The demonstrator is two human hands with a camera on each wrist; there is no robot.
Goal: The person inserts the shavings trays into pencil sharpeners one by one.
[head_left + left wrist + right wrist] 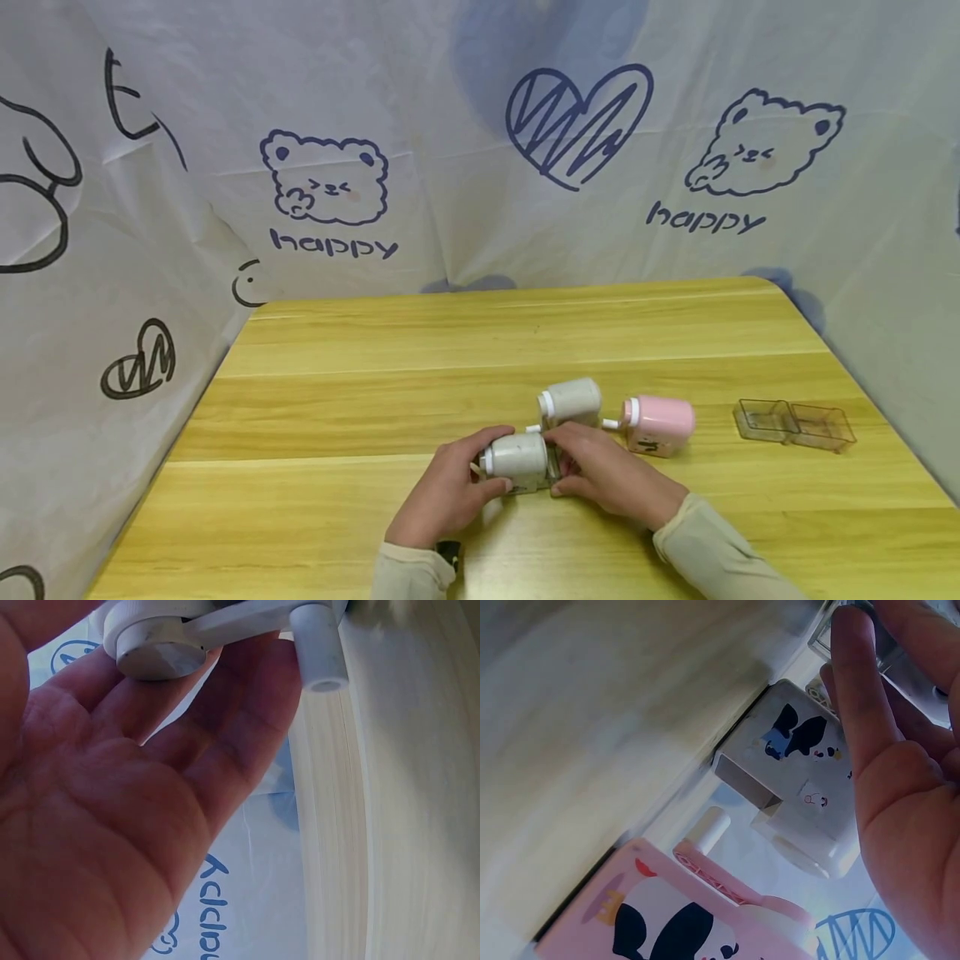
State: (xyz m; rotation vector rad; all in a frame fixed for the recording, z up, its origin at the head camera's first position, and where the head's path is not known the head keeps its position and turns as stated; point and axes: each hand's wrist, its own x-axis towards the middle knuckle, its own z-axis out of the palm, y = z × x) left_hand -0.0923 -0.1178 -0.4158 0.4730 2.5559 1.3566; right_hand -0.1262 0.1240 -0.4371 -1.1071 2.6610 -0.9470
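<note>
A light grey crank pencil sharpener (517,456) lies between both hands on the table. My left hand (457,487) grips it at its crank end, thumb at the near side and fingers at the far side. In the left wrist view, the white crank handle (321,649) sticks out past the fingers. My right hand (600,467) pinches a clear plastic drawer (553,462) at the sharpener's other end. Close behind that hand stands a second grey sharpener (573,398); its drawer slot (746,782) is open in the right wrist view.
A pink crank sharpener (663,423) with an animal picture stands right of the hands, its crank pointing left. Two clear brownish drawers (795,408) lie farther right, side by side. White cloth (450,208) with drawings hangs around the wooden table (337,400).
</note>
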